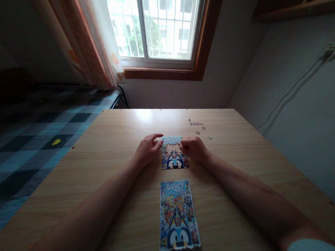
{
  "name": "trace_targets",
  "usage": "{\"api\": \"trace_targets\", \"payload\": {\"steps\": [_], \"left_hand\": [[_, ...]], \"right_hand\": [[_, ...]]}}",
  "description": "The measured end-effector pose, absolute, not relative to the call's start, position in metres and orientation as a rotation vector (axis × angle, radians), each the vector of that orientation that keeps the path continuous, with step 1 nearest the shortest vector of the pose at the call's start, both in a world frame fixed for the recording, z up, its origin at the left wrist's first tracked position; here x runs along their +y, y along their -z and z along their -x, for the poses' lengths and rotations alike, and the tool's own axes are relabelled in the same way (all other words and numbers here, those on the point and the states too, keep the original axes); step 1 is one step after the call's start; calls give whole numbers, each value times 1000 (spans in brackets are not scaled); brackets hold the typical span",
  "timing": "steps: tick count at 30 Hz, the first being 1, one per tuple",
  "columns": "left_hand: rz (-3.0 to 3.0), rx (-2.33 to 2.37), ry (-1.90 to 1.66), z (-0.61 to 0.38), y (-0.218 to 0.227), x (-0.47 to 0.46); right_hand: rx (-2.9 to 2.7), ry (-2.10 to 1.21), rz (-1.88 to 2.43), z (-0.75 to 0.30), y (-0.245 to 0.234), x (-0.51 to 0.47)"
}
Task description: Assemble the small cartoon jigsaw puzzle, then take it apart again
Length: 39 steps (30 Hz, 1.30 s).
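A partly assembled jigsaw puzzle (174, 165) lies flat on the wooden table, with a gap of bare wood in its middle. Its lower part shows a blue cartoon dog's face. At its left edge rests my left hand (149, 149), thumb and index finger apart and nothing between them. My right hand (193, 147) is over the upper right edge, fingers curled and pressed together near the gap; whatever they pinch, if anything, is hidden. Closer to me is a paper picture (178, 216) reading "Bluey", with a torn lower edge and the same dog.
Several loose puzzle pieces (196, 123) lie beyond my right hand, some in a row. The wooden table (113, 137) reaches toward a window (167, 28) with a curtain. A bed with a checked cover (52, 119) is on the left; a cable hangs on the right wall.
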<state>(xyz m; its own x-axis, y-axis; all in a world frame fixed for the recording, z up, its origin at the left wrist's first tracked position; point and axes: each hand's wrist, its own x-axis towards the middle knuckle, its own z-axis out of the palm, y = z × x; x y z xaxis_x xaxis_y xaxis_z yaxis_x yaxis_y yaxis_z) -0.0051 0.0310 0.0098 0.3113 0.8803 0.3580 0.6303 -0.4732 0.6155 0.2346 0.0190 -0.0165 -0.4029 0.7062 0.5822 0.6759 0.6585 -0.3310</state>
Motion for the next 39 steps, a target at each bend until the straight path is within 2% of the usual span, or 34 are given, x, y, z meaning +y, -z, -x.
{"api": "trace_targets", "payload": {"steps": [22,30,39], "left_hand": [[-2080,1309,-1128,10,-5,39],[-1936,1381,-1488,10,-10,31],[-1862,1444,-1338,8,-10,28]], "right_hand": [[-2203,-4,1032,-230,9,15],[-2145,-112,911,-235,3,13],[-2097,-312,999,-236,2,9]]}}
